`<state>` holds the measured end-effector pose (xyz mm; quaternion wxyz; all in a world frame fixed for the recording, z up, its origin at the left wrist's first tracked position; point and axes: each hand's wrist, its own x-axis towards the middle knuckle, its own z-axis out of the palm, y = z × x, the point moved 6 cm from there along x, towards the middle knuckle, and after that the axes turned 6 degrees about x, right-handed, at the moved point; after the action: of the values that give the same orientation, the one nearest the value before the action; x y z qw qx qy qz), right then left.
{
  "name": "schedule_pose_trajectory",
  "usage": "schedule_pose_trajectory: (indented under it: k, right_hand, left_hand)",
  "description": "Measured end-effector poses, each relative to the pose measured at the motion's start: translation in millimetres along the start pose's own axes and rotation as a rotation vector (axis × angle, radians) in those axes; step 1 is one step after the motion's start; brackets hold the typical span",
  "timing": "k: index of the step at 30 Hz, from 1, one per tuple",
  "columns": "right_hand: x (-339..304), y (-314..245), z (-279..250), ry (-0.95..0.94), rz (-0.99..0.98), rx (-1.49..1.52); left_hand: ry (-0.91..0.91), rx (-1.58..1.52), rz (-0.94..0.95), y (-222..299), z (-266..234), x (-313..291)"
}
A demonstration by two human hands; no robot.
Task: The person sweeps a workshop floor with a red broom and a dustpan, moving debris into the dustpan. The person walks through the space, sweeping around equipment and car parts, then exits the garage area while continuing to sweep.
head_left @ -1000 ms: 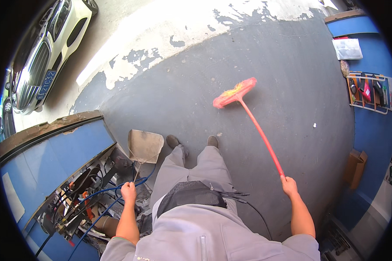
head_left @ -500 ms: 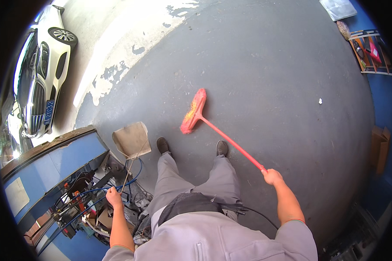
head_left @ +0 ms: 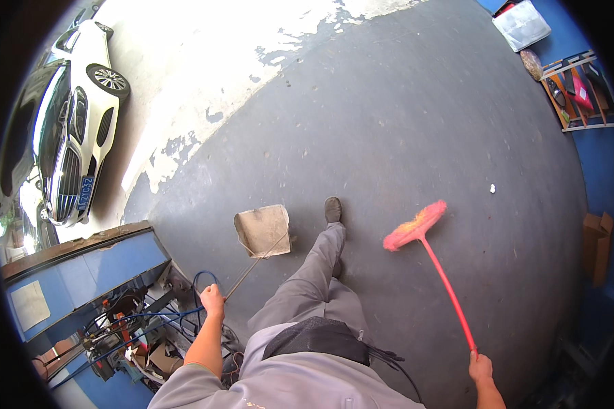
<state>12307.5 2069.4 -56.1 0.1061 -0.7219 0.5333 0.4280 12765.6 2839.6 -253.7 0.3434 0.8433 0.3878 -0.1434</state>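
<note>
My right hand (head_left: pixel 481 367) is wrapped round the upper end of a red-handled broom (head_left: pixel 450 293). Its wide head, with pink-red and some yellow bristles, is out to the right, ahead of the hand. On the other side, my left hand (head_left: pixel 213 300) is closed on the thin, long handle of a dustpan (head_left: pixel 262 230). The pan is a worn beige-grey scoop, in front of me and left of my forward foot. Whether the pan touches the floor I cannot tell.
A white car (head_left: pixel 82 129) stands at the far left. A blue cabinet (head_left: pixel 92 269) with hoses and cluttered tools is close on my left. Small white scrap (head_left: pixel 492 189) lies on the grey floor (head_left: pixel 389 123). At the right edge are a cardboard box (head_left: pixel 597 247) and a rack (head_left: pixel 580 92).
The broom has swung to the right and its head has turned. The dustpan has moved right, away from the cabinet. One of my feet has stepped forward.
</note>
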Motion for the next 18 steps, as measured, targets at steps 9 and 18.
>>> schedule_pose_trajectory:
  k: [9,18]
  right_hand:
    - [129,-582,2,-0.206,-0.592,0.136]
    - [223,-521,-87,-0.185,-0.389,-0.071]
  left_hand:
    - [-0.107,0.11,-0.066,53,62,-35]
    - [-0.216,0.132,-0.086,91,97,-29]
